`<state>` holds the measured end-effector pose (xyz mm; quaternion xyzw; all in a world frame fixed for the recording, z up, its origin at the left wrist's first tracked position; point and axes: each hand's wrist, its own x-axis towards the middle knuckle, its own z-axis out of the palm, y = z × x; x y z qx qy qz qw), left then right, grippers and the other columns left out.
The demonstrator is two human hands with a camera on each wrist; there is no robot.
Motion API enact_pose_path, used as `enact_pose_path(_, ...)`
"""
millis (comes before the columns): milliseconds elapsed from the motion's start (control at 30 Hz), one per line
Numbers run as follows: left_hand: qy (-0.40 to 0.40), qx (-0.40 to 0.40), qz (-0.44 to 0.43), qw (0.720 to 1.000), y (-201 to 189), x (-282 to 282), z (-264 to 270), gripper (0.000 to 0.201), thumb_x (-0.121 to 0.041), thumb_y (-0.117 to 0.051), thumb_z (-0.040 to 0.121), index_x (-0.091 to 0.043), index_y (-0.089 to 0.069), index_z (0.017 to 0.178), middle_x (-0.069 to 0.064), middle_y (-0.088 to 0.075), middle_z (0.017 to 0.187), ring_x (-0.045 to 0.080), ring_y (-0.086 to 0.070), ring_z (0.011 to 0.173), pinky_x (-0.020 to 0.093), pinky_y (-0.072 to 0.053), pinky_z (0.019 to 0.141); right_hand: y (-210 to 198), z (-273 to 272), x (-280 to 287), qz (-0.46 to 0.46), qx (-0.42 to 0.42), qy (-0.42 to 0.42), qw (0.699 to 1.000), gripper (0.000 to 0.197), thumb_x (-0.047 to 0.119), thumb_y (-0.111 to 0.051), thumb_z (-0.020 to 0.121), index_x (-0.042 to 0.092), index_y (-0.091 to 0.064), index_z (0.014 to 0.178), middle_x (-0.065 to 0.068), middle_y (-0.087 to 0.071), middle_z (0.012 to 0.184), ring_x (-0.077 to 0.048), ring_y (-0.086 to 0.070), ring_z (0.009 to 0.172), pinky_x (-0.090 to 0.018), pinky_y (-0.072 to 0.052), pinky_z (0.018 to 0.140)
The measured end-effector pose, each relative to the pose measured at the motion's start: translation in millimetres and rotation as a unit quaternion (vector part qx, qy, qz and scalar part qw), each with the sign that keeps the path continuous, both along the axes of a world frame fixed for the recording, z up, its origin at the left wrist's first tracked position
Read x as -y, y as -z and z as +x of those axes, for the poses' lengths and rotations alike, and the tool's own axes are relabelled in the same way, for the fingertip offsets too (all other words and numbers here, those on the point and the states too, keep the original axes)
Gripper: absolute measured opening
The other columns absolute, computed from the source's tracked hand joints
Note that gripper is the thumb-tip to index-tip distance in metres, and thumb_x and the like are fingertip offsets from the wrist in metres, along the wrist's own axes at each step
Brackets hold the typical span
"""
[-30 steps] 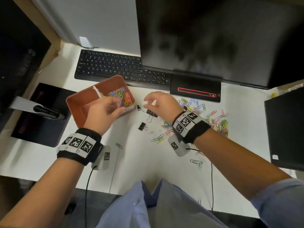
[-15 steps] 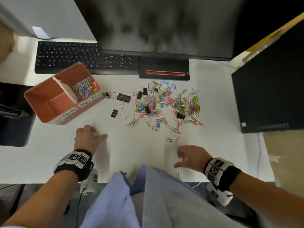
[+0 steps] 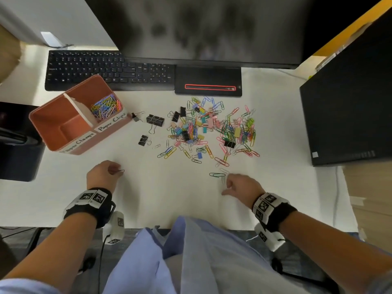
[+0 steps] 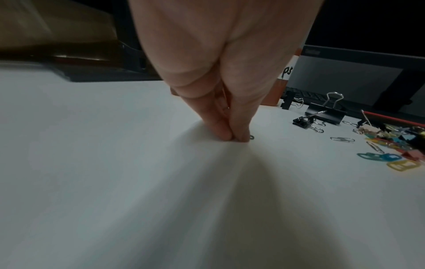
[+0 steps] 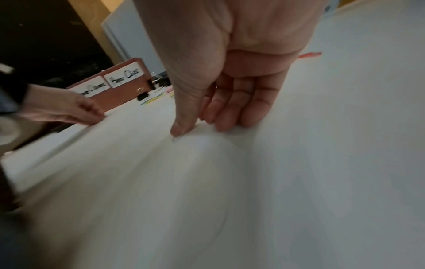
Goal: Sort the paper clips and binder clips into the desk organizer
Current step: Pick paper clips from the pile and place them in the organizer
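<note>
- Down on the bench (image 3: pixel 148 198), the left hand (image 3: pixel 104 175) pinches 1 paper clip (image 3: pixel 120 171).
- Right hand (image 3: pixel 241 187) loosely spread, fingertips touching the bench beside a green clip (image 3: pixel 216 175).
- Organizer (image 3: pixel 61 132) far left, clip pile (image 3: pixel 212 132) beyond.

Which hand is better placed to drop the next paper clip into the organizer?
Left. The left hand already pinches a dark wire paper clip and sits nearer the orange two-compartment desk organizer. The right hand only reaches toward a green paper clip, farther away.
</note>
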<state>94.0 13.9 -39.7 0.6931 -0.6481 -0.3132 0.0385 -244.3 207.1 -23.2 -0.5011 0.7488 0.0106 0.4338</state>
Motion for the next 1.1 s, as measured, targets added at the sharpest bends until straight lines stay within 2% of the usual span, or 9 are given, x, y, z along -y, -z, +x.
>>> enact_pose_path(100, 0.023, 0.011, 0.004, 1.0, -1.4, 1.8, -1.1, 0.01, -0.012, -0.068, 0.079, -0.009, -0.066, 0.088, 0.011, -0.07, 0.091, 0.028, -0.062, 0.086, 0.034, -0.045, 0.083, 1.5, -7.0, 17.4, -0.048, -0.012, 0.022, 0.999, 0.027, 0.04, -0.063, 0.083, 0.02, -0.045, 0.08, 0.004, -0.05, 0.077, -0.019, -0.049, 0.074, -0.028, -0.038, 0.063)
enact_pose_path(200, 0.025, 0.022, 0.014, 0.999, -1.5, 3.5, 0.2, 0.008, -0.012, -0.067, 0.08, -0.01, -0.065, 0.088, 0.011, -0.069, 0.091, 0.03, -0.062, 0.089, 0.035, -0.046, 0.083, 2.9, -11.3, 22.0, -0.086, -0.021, 0.032, 0.996, 0.036, 0.045, -0.068, 0.077, 0.018, -0.047, 0.091, 0.002, -0.048, 0.091, -0.019, -0.049, 0.08, -0.033, -0.046, 0.068)
enact_pose_path(367, 0.074, 0.074, 0.043, 0.994, 5.5, 5.8, -0.4, 0.009, -0.01, -0.059, 0.085, -0.006, -0.064, 0.092, 0.019, -0.066, 0.097, 0.038, -0.059, 0.092, 0.04, -0.047, 0.082, 10.1, -8.1, 19.2, -0.103, 0.003, 0.018, 0.995, 0.056, 0.026, -0.077, 0.071, 0.016, -0.049, 0.119, -0.005, -0.044, 0.121, -0.024, -0.052, 0.105, -0.038, -0.049, 0.087)
enact_pose_path(533, 0.189, 0.028, 0.041, 0.981, 4.9, 1.8, -35.0, 0.008, -0.013, -0.065, 0.081, -0.006, -0.066, 0.085, 0.013, -0.051, 0.094, 0.034, -0.056, 0.089, 0.039, -0.045, 0.089, 13.4, 4.6, 50.1, -0.155, 0.016, 0.025, 0.987, 0.038, 0.018, -0.07, 0.079, 0.01, -0.055, 0.114, -0.01, -0.05, 0.116, -0.027, -0.055, 0.1, -0.035, -0.049, 0.087)
enact_pose_path(633, 0.225, -0.025, -0.01, 0.974, 2.3, -3.1, -69.4, 0.009, -0.013, -0.068, 0.079, -0.004, -0.067, 0.082, 0.014, -0.05, 0.109, 0.027, -0.053, 0.098, 0.032, -0.039, 0.096, 10.7, 0.3, 64.0, -0.165, 0.03, 0.022, 0.986, 0.043, 0.017, -0.073, 0.076, 0.011, -0.053, 0.113, -0.01, -0.046, 0.117, -0.026, -0.051, 0.105, -0.032, -0.045, 0.088)
enact_pose_path(733, 0.209, -0.043, -0.009, 0.977, 2.0, -4.5, -95.0, 0.008, -0.015, -0.068, 0.079, -0.007, -0.068, 0.079, 0.012, -0.044, 0.125, 0.023, -0.049, 0.11, 0.028, -0.028, 0.101, 11.0, -7.0, 65.7, -0.154, 0.047, 0.001, 0.987, 0.067, 0.018, -0.077, 0.072, 0.015, -0.043, 0.13, -0.009, -0.039, 0.13, -0.023, -0.042, 0.118, -0.029, -0.035, 0.1)
enact_pose_path(833, 0.213, -0.054, 0.001, 0.976, 8.8, -5.8, -110.6, 0.007, -0.014, -0.07, 0.076, -0.008, -0.068, 0.072, 0.011, -0.043, 0.128, 0.026, -0.044, 0.116, 0.03, -0.028, 0.101, 16.1, -6.8, 70.4, -0.145, 0.04, -0.019, 0.988, 0.081, 0.02, -0.076, 0.074, 0.017, -0.032, 0.142, -0.009, -0.032, 0.143, -0.023, -0.034, 0.129, -0.025, -0.026, 0.107)
enact_pose_path(933, 0.235, -0.072, -0.014, 0.969, 13.0, -5.8, -121.0, 0.006, -0.007, -0.07, 0.075, -0.005, -0.066, 0.071, 0.012, -0.051, 0.115, 0.031, -0.046, 0.109, 0.027, -0.033, 0.093, 22.1, -2.2, 82.2, -0.168, 0.038, -0.001, 0.985, 0.072, 0.018, -0.072, 0.078, 0.013, -0.036, 0.141, -0.011, -0.039, 0.138, -0.024, -0.042, 0.125, -0.022, -0.028, 0.104)
enact_pose_path(1100, 0.244, -0.091, -0.035, 0.965, 9.4, 2.3, -130.0, 0.007, 0.002, -0.063, 0.078, -0.002, -0.061, 0.084, 0.013, -0.059, 0.091, 0.028, -0.055, 0.085, 0.025, -0.037, 0.075, 23.5, 3.3, 100.5, -0.199, 0.028, -0.014, 0.98, 0.039, 0.01, -0.065, 0.084, 0.005, -0.058, 0.122, -0.017, -0.054, 0.114, -0.029, -0.056, 0.102, -0.031, -0.045, 0.091)
